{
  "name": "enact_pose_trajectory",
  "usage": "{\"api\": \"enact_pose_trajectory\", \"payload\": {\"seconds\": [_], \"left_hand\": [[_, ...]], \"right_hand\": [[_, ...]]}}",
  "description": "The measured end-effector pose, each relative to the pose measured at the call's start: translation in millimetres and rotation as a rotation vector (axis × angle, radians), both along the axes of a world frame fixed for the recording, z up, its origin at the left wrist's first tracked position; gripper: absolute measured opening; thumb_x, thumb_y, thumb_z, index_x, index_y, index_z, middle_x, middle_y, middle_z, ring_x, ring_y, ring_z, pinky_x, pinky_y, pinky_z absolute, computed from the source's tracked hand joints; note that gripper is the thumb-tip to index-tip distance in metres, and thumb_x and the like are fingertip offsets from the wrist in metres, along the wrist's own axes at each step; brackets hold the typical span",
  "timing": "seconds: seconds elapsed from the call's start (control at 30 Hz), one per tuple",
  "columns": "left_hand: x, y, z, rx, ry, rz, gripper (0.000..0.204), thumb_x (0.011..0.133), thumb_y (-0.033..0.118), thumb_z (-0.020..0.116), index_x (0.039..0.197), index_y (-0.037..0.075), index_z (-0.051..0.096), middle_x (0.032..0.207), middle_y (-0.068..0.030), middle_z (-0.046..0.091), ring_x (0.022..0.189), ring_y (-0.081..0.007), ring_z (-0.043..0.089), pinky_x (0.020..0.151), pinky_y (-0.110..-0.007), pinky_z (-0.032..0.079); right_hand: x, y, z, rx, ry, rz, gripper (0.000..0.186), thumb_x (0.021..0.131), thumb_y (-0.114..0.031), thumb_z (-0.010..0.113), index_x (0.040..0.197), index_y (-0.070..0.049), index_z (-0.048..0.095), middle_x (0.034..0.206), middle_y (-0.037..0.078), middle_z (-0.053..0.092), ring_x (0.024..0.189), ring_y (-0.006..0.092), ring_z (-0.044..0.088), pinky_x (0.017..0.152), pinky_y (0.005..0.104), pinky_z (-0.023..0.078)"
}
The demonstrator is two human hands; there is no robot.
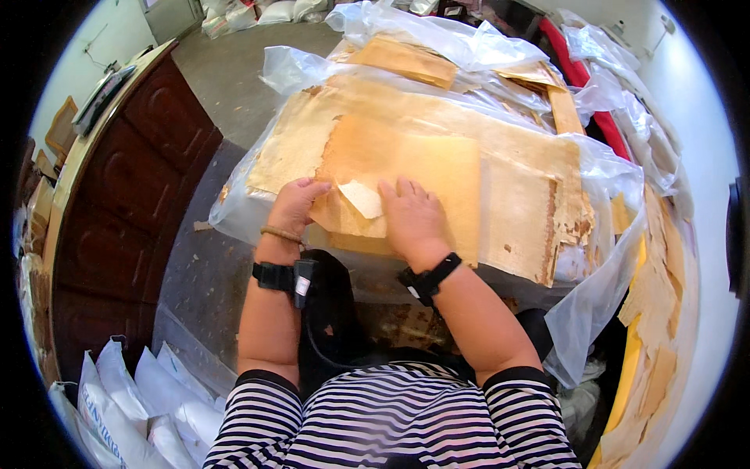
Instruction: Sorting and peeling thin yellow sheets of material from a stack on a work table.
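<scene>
A yellowish-brown sheet [422, 160] with a ragged, darker left edge lies on top of larger pale tan sheets [516, 211]. My left hand [295, 205] pinches this top sheet at its near left edge, thumb pointing toward the middle. Flat on the same sheet rests my right hand [414, 219], fingers stretched forward. Between the two hands shows a small cream-white patch [361, 199] with angular edges; whether it is a loose scrap or a folded-back part, I cannot tell. Clear plastic film [242, 191] lies under the sheets.
Behind the stack, a folded brown sheet [402, 61] lies among more plastic. A dark wooden counter [133, 172] stands at left, with white sacks [160, 391] near its foot. Torn tan sheets [652, 336] line the right side, near a red strip [609, 133].
</scene>
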State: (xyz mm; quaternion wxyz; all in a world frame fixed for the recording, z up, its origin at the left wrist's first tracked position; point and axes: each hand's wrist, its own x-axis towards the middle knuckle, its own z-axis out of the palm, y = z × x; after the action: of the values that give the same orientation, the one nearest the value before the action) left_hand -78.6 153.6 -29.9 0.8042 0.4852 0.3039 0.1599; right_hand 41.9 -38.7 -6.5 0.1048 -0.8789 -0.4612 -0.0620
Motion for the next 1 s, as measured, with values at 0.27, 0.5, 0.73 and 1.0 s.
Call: {"api": "enact_pose_trajectory", "payload": {"seconds": [0.27, 0.5, 0.73, 1.0], "left_hand": [[0, -6, -54, 0.495, 0.217, 0.143, 0.026, 0.078, 0.015, 0.072, 0.096, -0.003, 0.065, 0.078, -0.0075, 0.067, 0.066, -0.0166, 0.064, 0.059, -0.031, 0.051], [-4, -48, -6, 1.147, 0.653, 0.253, 0.038, 0.076, 0.029, 0.077, 0.095, -0.001, 0.064, 0.076, -0.0132, 0.068, 0.072, -0.0234, 0.067, 0.065, -0.037, 0.052], [-29, -21, -29, 0.908, 0.668, 0.179, 0.039, 0.08, 0.037, 0.077, 0.091, 0.001, 0.064, 0.072, -0.009, 0.066, 0.065, -0.0215, 0.065, 0.056, -0.037, 0.049], [-31, -61, -16, -0.047, 0.1, 0.118, 0.021, 0.093, 0.025, 0.063, 0.1, 0.005, 0.063, 0.073, -0.0008, 0.064, 0.051, -0.0083, 0.055, 0.036, -0.02, 0.032]], "right_hand": [[54, -56, 41, -0.022, -0.019, 0.029, 0.045, 0.099, -0.027, 0.048, 0.143, -0.018, 0.046, 0.153, 0.016, 0.035, 0.145, 0.0321, 0.027, 0.117, 0.0451, 0.023], [94, -84, -38, 0.032, -0.066, -0.083, 0.051, 0.097, -0.038, 0.053, 0.143, -0.019, 0.046, 0.153, 0.016, 0.035, 0.143, 0.0373, 0.028, 0.116, 0.0461, 0.026], [100, -90, -29, 0.367, 0.114, -0.129, 0.061, 0.083, -0.032, 0.073, 0.137, -0.012, 0.053, 0.149, 0.021, 0.038, 0.138, 0.0404, 0.034, 0.114, 0.0455, 0.031], [27, -120, 28, 0.279, 0.242, 0.347, 0.071, 0.074, -0.021, 0.081, 0.137, -0.01, 0.051, 0.14, 0.018, 0.05, 0.131, 0.0352, 0.046, 0.11, 0.0435, 0.038]]}}
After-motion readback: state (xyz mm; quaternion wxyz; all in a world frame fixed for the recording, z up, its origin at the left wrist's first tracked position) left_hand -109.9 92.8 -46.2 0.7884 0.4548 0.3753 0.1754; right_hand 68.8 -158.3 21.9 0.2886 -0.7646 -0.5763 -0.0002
